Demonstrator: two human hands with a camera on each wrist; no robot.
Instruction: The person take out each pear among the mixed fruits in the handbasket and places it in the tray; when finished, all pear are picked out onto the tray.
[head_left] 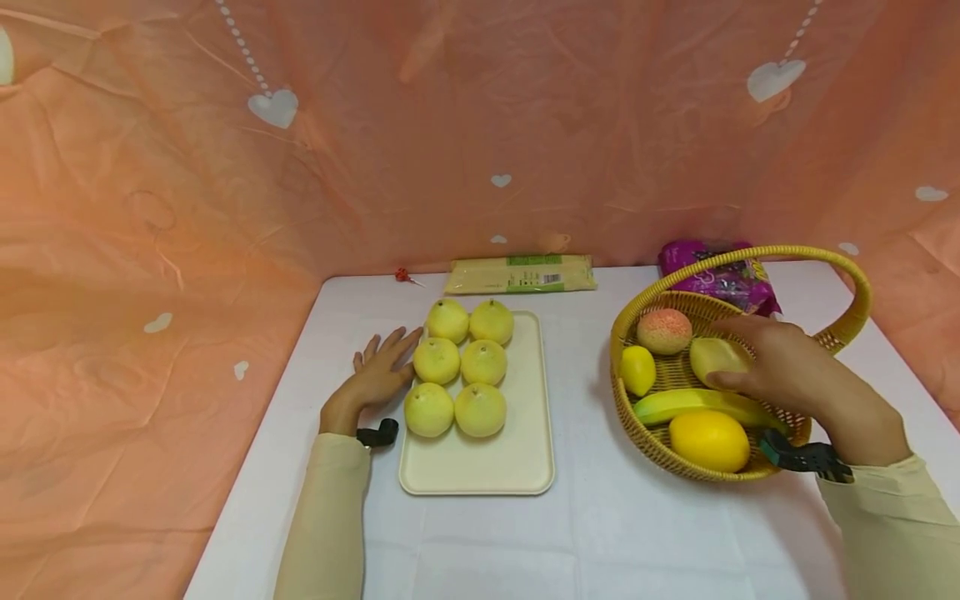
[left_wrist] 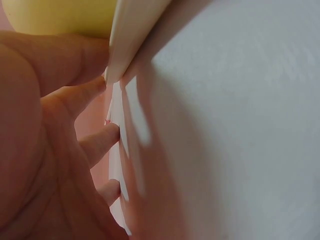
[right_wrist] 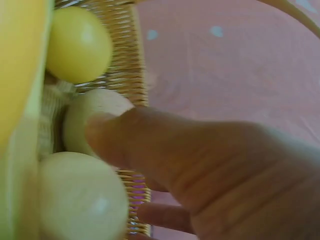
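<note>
Several round yellow-green fruits sit in two columns on the cream tray. My left hand lies at the tray's left edge, fingers spread, its thumb beside a fruit. In the left wrist view its fingers look straight. Over the right side of the wicker basket, my right hand reaches in. Its thumb and fingers stand apart above a pale yellow-green fruit, partly covering it; firm contact is not visible. A peach lies beyond, partly behind the thumb in the right wrist view.
The basket also holds a small lemon, a green-yellow banana and a large yellow fruit. Its tall handle arches over. Behind lie a purple packet, a flat yellow-green packet and a red lollipop.
</note>
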